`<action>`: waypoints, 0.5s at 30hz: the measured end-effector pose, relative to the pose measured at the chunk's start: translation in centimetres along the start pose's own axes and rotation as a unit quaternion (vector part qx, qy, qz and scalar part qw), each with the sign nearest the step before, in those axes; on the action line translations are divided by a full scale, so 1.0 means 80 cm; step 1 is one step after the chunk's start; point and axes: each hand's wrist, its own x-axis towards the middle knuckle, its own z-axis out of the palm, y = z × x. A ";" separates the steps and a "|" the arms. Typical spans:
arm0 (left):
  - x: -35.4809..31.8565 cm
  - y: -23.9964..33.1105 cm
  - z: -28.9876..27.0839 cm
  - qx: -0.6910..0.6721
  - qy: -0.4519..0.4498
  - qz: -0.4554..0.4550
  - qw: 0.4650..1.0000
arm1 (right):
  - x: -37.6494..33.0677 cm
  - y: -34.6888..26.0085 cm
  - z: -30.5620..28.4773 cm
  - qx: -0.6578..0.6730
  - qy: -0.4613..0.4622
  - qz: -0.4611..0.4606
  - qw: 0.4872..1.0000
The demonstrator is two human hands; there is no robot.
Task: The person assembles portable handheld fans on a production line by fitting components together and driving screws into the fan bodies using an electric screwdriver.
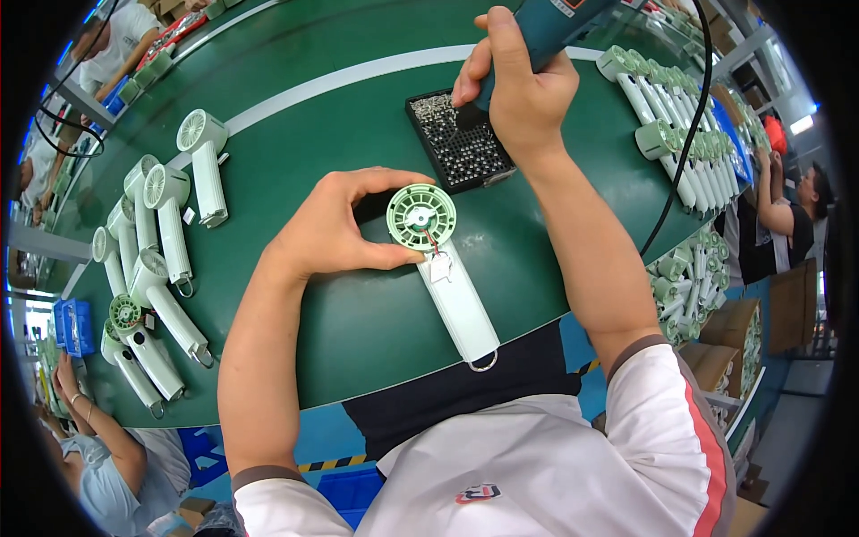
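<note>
On the near side of the green table (358, 331), left hand (333, 225) is gripping the open-backed fan (459, 302) by its head while right hand (534, 100), clasping a power driver (548, 34), is hovering at the far screw tray (465, 185), likely collecting a screw; next move presumably calling for aligning driver with fan.

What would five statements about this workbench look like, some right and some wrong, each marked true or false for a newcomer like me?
1. The left hand has its fingers around the round head of a fan. True.
2. The right hand is empty. False: it grips a dark blue tool.
3. The black tray contains many small metal parts. True.
4. The held fan's handle points away from the person. False: it points toward them, with a metal loop at its end.
5. More fans lie on both the left and the right of the green table. True.
</note>
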 end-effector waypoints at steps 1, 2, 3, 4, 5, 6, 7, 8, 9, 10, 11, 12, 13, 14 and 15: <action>0.000 0.000 0.000 -0.001 0.000 0.000 1.000 | -0.001 0.001 0.001 0.007 0.002 0.005 1.000; 0.001 0.000 0.001 -0.003 -0.001 -0.002 1.000 | -0.002 0.001 0.001 0.006 0.001 0.005 1.000; 0.001 0.000 0.002 -0.005 -0.002 -0.004 1.000 | -0.002 0.001 0.002 0.012 -0.003 0.005 1.000; 0.001 0.000 0.001 -0.005 -0.001 -0.005 1.000 | -0.003 0.001 0.004 0.019 -0.007 0.005 1.000; 0.000 0.001 0.001 -0.002 -0.001 0.000 1.000 | -0.004 0.001 0.004 0.019 -0.008 0.006 1.000; -0.001 0.002 0.001 0.001 -0.001 0.004 1.000 | -0.004 0.002 0.004 0.018 -0.006 0.008 1.000; 0.000 0.001 0.001 0.001 0.000 0.004 1.000 | -0.004 0.002 0.004 0.017 -0.004 0.010 1.000; 0.000 0.001 0.001 -0.005 -0.002 0.000 1.000 | -0.004 0.002 0.004 0.017 -0.006 0.010 1.000; 0.000 0.001 0.001 -0.010 -0.004 -0.003 1.000 | -0.004 0.003 0.003 0.005 -0.007 0.011 1.000; 0.000 0.002 0.001 -0.010 -0.003 -0.003 1.000 | -0.004 0.003 0.002 -0.007 -0.008 0.012 1.000; 0.000 0.003 0.001 -0.007 -0.004 -0.001 1.000 | -0.003 0.004 0.002 -0.007 -0.009 0.013 1.000; 0.000 0.004 0.000 -0.005 -0.005 0.001 1.000 | -0.003 0.006 0.002 -0.005 -0.012 0.009 1.000; 0.000 0.004 0.000 -0.005 -0.004 0.001 1.000 | -0.003 0.007 0.002 -0.003 -0.015 0.006 1.000; 0.000 0.004 0.000 -0.012 -0.005 -0.003 1.000 | -0.003 0.007 0.001 -0.003 -0.015 0.006 1.000; 0.000 0.004 0.000 -0.019 -0.006 -0.007 1.000 | -0.003 0.008 0.001 -0.006 -0.017 0.004 1.000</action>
